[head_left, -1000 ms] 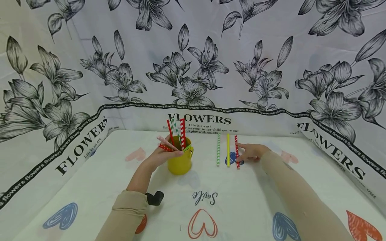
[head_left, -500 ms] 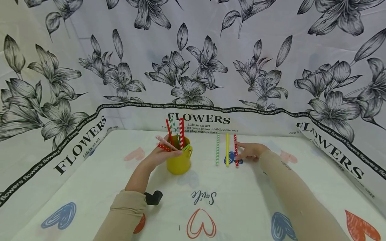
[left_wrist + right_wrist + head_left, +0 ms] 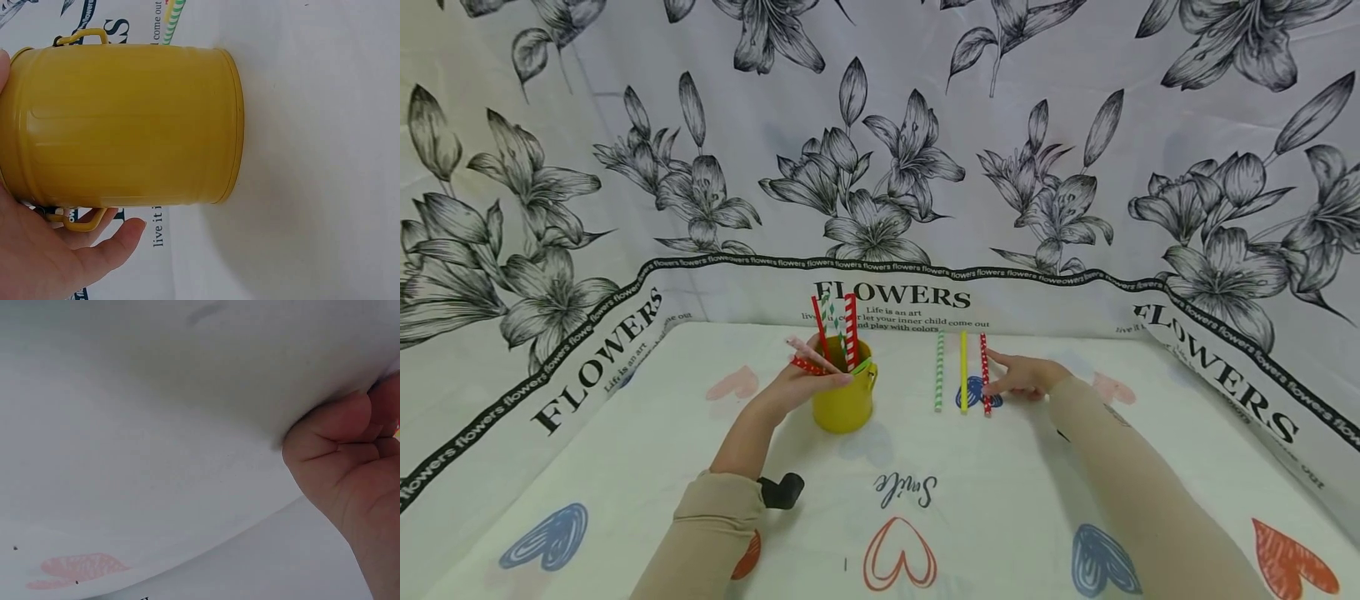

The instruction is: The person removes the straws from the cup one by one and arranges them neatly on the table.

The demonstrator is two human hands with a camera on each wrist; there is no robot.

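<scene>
In the head view my left hand (image 3: 793,392) grips the rim of a yellow metal bucket (image 3: 842,408), thumb over the near edge. The bucket stands upright and holds several paper straws (image 3: 851,325), some leaning over the hand. The left wrist view shows the bucket's side and two small handles, with fingers beside the lower one. Right of the bucket, three straws lie roughly parallel: green-striped (image 3: 939,375), yellow (image 3: 964,375) and red with white dots (image 3: 984,362). My right hand (image 3: 1026,379) touches the red dotted straw with forefinger and thumb spread along it; its other fingers are bent under.
A white tablecloth (image 3: 1000,500) printed with hearts and the word "Smile" covers the table. A flower-printed curtain (image 3: 910,225) rises behind the straws and along both sides. A black camera piece (image 3: 782,492) sits at the left wrist.
The head view has shifted very slightly. Both hands, the bucket and the straws keep their places relative to one another.
</scene>
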